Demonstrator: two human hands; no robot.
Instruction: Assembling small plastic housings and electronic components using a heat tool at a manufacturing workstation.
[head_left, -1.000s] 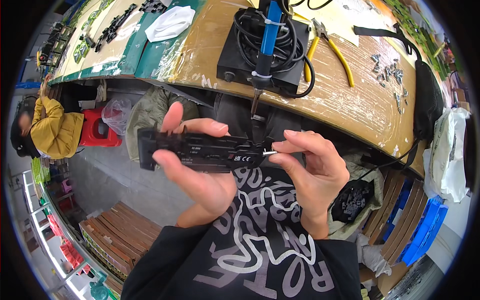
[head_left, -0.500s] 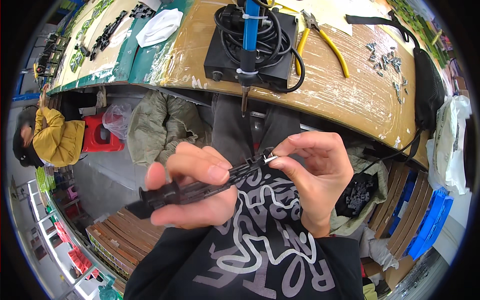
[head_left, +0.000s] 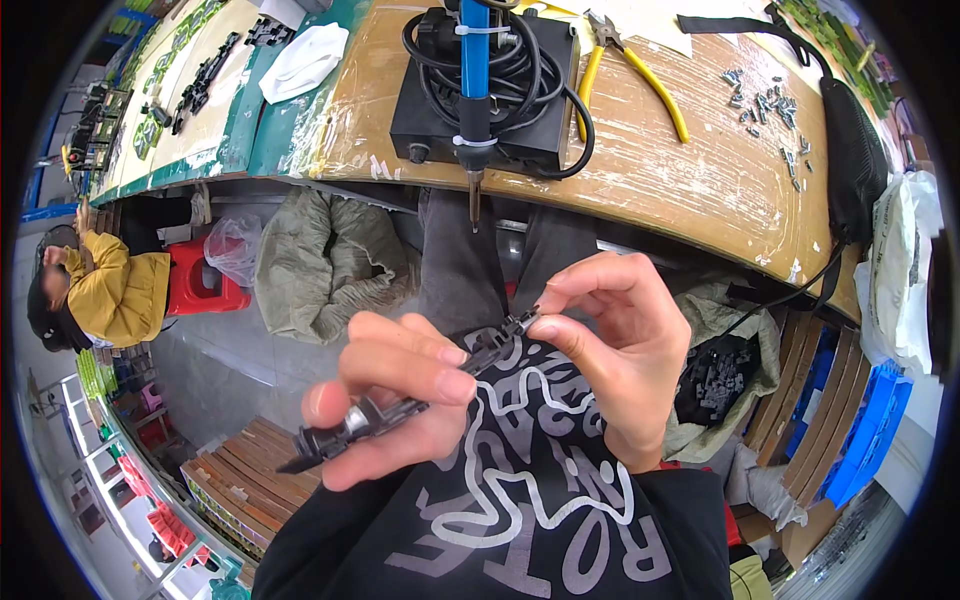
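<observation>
In front of my chest, my left hand (head_left: 405, 365) is closed round a long, narrow black plastic part (head_left: 492, 350), which slants up to the right. Its wider, rounded end sticks out past my left fingers at the lower left. At the slim upper end, the thumb and forefinger of my right hand (head_left: 630, 345) are pinched together, touching the tip. Whatever lies between those two fingertips is hidden. Above the hands, a soldering iron or similar tool (head_left: 475, 95) with a blue handle hangs tip down in front of a black box (head_left: 425, 125) with coiled cable.
Yellow-handled cutters (head_left: 650, 85) and loose screws (head_left: 765, 105) lie on the brown worktop (head_left: 700, 185). A sack (head_left: 715, 385) of small black parts stands at the right. At the far left sits a person in a yellow jacket (head_left: 125, 290), near a red stool (head_left: 205, 285).
The black part has turned in my left hand, showing another side. A small silvery piece seen at my right fingertips before is now out of sight. The view has shifted slightly.
</observation>
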